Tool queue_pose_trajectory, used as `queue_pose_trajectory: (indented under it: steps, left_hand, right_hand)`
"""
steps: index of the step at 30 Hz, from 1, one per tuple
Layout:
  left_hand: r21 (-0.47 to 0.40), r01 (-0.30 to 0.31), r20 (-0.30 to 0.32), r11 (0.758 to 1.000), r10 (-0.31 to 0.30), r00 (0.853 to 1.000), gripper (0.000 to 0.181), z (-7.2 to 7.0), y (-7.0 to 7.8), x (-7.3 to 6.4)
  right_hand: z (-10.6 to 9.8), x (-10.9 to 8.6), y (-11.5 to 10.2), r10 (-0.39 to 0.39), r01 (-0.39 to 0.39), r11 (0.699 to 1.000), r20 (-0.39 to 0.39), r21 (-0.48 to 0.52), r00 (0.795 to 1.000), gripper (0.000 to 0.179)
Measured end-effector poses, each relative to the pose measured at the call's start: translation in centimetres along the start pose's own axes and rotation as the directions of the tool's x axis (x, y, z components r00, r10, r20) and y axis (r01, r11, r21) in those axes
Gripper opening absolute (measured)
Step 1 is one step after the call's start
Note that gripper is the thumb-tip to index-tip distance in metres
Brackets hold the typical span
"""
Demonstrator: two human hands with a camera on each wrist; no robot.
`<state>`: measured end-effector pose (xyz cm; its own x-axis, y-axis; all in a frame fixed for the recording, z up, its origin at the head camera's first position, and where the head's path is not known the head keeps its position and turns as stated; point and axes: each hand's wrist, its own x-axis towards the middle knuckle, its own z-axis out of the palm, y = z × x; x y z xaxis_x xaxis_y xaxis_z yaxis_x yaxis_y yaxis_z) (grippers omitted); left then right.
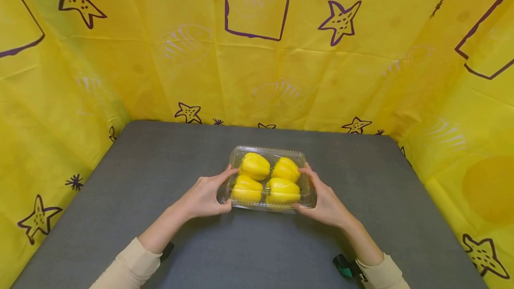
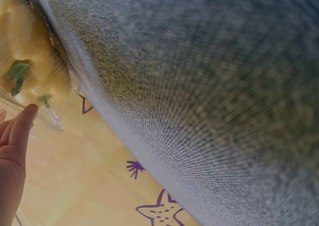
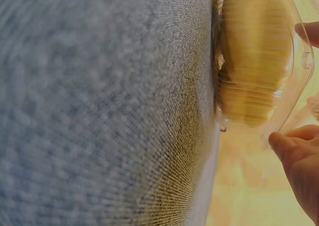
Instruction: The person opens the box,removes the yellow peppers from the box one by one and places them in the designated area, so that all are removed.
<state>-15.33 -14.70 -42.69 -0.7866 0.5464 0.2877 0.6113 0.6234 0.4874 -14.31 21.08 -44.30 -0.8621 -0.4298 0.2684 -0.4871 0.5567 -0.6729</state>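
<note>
A clear plastic clamshell box (image 1: 265, 150) with several yellow bell peppers (image 1: 254, 167) inside sits in the middle of the table in the head view. My left hand (image 1: 205, 196) grips its left side, thumb at the near corner and fingers further back. On the opposite side, my right hand (image 1: 326, 203) holds the box the same way. Green stems (image 2: 19, 72) show through the plastic in the left wrist view. The right wrist view has the thumb of my right hand (image 3: 301, 161) against the box's rim (image 3: 305, 61). The lid looks closed over the peppers.
A dark grey table (image 1: 265, 253) spreads around the box. Yellow cloth (image 1: 257, 66) printed with starfish and fish hangs behind it and along both sides. Dark straps or devices, one with green (image 1: 343, 266), sit at my wrists.
</note>
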Motion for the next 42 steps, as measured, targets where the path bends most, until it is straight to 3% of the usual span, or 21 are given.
queue_pose_trajectory:
  steps: [17, 23, 26, 31, 35, 39, 42]
  left_hand:
    - [-0.06, 0.015, 0.017, 0.998, -0.014, 1.0, 0.08, -0.35, 0.01, -0.26]
    - [-0.136, 0.044, 0.014, 0.99, -0.043, 0.999, 0.079, -0.64, -0.26, -0.28]
    - [-0.24, 0.058, 0.013, 0.969, -0.056, 0.998, 0.083, -0.53, -0.46, -0.31]
    - [-0.431, 0.09, 0.027, 0.898, -0.087, 0.996, 0.094, -0.26, -0.59, -0.46]
    - [-0.473, 0.162, 0.086, 0.866, -0.137, 0.987, 0.104, -0.13, -0.54, -0.6]
    - [-0.465, 0.271, 0.158, 0.843, -0.223, 0.962, 0.109, 0.05, -0.61, -0.59]
    - [-0.483, 0.307, 0.195, 0.82, -0.241, 0.951, 0.109, 0.2, -0.75, -0.44]
  right_hand:
    - [-0.25, 0.04, -0.18, 0.001, -0.001, 1.0, 0.025, 0.008, 1.0, 0.089]
    - [-0.34, 0.09, -0.13, 0.017, -0.018, 1.0, 0.03, 0.016, 0.999, 0.091]
    - [-0.32, 0.11, -0.04, 0.023, -0.023, 1.0, 0.026, 0.012, 0.999, 0.092]
    - [-0.22, 0.18, 0.11, 0.028, -0.028, 1.0, 0.02, 0.001, 0.999, 0.091]
    - [-0.18, 0.22, 0.2, 0.024, -0.024, 1.0, 0.018, 0.011, 1.0, 0.091]
    - [-0.1, 0.2, 0.32, 0.012, -0.013, 0.999, 0.018, 0.033, 1.0, 0.093]
    - [-0.06, 0.15, 0.39, 0.007, -0.008, 0.999, 0.02, 0.045, 1.0, 0.094]
